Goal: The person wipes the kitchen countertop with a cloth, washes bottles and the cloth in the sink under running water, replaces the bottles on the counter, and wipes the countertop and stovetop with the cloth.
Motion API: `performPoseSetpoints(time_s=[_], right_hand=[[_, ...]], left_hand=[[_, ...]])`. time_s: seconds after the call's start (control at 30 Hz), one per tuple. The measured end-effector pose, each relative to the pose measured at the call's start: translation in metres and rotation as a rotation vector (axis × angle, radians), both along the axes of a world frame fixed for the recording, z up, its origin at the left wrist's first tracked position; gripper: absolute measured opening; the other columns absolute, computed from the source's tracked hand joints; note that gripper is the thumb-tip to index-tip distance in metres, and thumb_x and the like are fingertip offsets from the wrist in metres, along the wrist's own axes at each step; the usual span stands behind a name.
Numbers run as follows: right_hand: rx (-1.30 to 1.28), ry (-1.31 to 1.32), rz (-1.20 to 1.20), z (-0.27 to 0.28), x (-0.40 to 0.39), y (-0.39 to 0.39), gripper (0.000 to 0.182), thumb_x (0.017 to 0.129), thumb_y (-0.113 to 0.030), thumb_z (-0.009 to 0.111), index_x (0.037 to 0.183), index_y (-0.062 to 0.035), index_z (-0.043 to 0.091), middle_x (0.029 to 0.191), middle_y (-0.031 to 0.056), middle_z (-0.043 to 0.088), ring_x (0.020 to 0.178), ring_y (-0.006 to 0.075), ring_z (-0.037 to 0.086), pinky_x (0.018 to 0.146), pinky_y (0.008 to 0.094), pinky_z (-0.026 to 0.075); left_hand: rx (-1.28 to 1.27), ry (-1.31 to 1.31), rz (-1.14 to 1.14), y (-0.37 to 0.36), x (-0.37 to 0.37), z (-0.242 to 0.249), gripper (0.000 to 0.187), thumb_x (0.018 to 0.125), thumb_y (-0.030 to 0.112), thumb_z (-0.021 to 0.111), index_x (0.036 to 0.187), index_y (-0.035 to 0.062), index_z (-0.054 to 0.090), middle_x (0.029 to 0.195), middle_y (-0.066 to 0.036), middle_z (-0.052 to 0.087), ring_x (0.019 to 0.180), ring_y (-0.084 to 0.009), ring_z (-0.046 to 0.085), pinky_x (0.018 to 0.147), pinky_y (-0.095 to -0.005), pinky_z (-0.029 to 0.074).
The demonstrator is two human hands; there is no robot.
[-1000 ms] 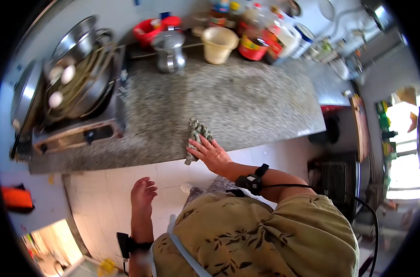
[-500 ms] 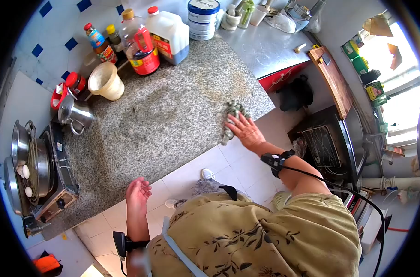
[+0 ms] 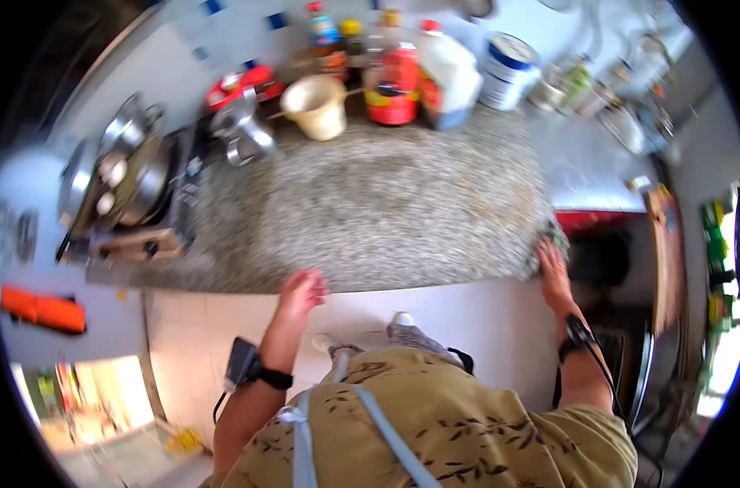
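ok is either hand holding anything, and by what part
The right hand is on a bunched cloth at the right end of the counter, but blur hides which part it grips, if any. The left hand holds nothing.

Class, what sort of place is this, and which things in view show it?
Probably a home kitchen: a grey speckled stone countertop, a metal stove bearing a round steel pan, and a red-labelled plastic bottle.

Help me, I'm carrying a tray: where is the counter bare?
The widest bare patch is mid-countertop, from the cream tub and red-labelled bottle forward, between stove and right hand. The back and the stove look crowded.
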State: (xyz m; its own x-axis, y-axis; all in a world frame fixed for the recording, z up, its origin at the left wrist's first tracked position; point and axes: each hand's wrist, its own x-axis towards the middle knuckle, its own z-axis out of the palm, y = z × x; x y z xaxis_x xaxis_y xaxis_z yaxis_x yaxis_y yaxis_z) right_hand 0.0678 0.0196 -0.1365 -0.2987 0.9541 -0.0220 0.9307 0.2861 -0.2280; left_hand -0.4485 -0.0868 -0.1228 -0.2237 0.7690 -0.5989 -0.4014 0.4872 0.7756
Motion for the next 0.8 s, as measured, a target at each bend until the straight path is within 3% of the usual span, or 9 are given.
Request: performPoseSetpoints(time_s=[0.13,0.23,0.33,0.4,0.43,0.57,0.67,0.73,0.8], right_hand=[[0.098,0.32,-0.045,-0.016,0.041,0.01,0.064,0.061,0.013,0.035,0.123,-0.0037,0.042,0.136,0.0173,0.027,0.126,0.0334,0.023,0.104,0.0391,0.018],[0.042,0.223,-0.084,-0.045,0.06,0.031,0.062,0.064,0.005,0.039,0.126,-0.0037,0.038,0.135,0.0205,0.026,0.126,0.0366,0.022,0.104,0.0423,0.017],[0.151,0.05,-0.239,-0.079,0.052,0.045,0.056,0.075,-0.012,0.047,0.129,-0.0044,0.034,0.136,0.0226,0.022,0.126,0.0404,0.019,0.103,0.0459,0.017],[0.267,-0.332,-0.266,-0.105,0.063,0.059,0.06,0.081,-0.035,0.048,0.131,-0.0073,0.03,0.137,0.0229,0.02,0.125,0.0438,0.016,0.101,0.0488,0.018],[0.09,-0.161,-0.546,-0.044,0.0,0.046,0.067,0.08,-0.05,0.047,0.131,-0.0103,0.031,0.138,0.021,0.019,0.126,0.0439,0.015,0.101,0.0493,0.02],[0.086,-0.257,-0.679,-0.031,-0.061,0.077,0.063,0.082,-0.048,0.046,0.131,-0.0116,0.031,0.139,0.0187,0.018,0.126,0.0428,0.015,0.1,0.0499,0.022],[0.177,-0.19,-0.44,-0.036,-0.113,0.102,0.059,0.083,-0.042,0.046,0.131,-0.01,0.031,0.136,0.0192,0.023,0.126,0.0412,0.016,0.101,0.0495,0.021],[0.335,-0.371,-0.016,-0.074,-0.151,0.14,0.056,0.084,-0.036,0.045,0.129,-0.0051,0.033,0.132,0.0182,0.031,0.126,0.0373,0.018,0.102,0.0489,0.017],[0.291,-0.186,0.018,-0.046,-0.254,0.127,0.055,0.083,-0.033,0.046,0.126,0.0,0.034,0.128,0.0166,0.037,0.125,0.0337,0.022,0.104,0.0479,0.013]], left_hand=[[0.026,-0.06,0.057,-0.025,-0.008,-0.001,0.014,0.086,0.018,0.05,0.094,0.0079,0.054,0.081,-0.006,0.058,0.067,-0.0166,0.058,0.055,-0.0276,0.047],[0.006,-0.058,0.098,-0.044,-0.024,-0.006,0.014,0.085,0.019,0.05,0.093,0.0085,0.054,0.081,-0.006,0.058,0.068,-0.0162,0.057,0.056,-0.0271,0.046],[-0.018,-0.058,0.134,-0.062,-0.041,-0.011,0.014,0.085,0.019,0.05,0.093,0.0089,0.054,0.081,-0.006,0.058,0.068,-0.0158,0.057,0.056,-0.0265,0.046],[-0.025,-0.066,0.159,-0.072,-0.05,-0.012,0.013,0.085,0.019,0.05,0.092,0.0092,0.054,0.08,-0.006,0.058,0.068,-0.0156,0.057,0.056,-0.0263,0.046],[-0.036,-0.069,0.16,-0.074,-0.054,-0.013,0.013,0.084,0.019,0.051,0.092,0.0092,0.054,0.08,-0.006,0.058,0.068,-0.0156,0.057,0.056,-0.0262,0.046],[-0.054,-0.071,0.171,-0.081,-0.071,-0.015,0.013,0.085,0.017,0.05,0.093,0.0081,0.054,0.082,-0.007,0.058,0.069,-0.0164,0.057,0.057,-0.0268,0.046],[-0.049,-0.071,0.184,-0.088,-0.079,-0.015,0.013,0.086,0.016,0.049,0.093,0.0076,0.053,0.083,-0.007,0.058,0.07,-0.0167,0.057,0.058,-0.0275,0.046],[-0.086,-0.087,0.176,-0.094,-0.087,-0.014,0.013,0.085,0.017,0.049,0.094,0.0078,0.053,0.083,-0.007,0.058,0.07,-0.0168,0.057,0.059,-0.0277,0.046],[-0.053,-0.121,0.188,-0.106,-0.099,-0.019,0.014,0.085,0.017,0.049,0.096,0.0075,0.053,0.083,-0.008,0.058,0.071,-0.0171,0.056,0.059,-0.0279,0.046]])
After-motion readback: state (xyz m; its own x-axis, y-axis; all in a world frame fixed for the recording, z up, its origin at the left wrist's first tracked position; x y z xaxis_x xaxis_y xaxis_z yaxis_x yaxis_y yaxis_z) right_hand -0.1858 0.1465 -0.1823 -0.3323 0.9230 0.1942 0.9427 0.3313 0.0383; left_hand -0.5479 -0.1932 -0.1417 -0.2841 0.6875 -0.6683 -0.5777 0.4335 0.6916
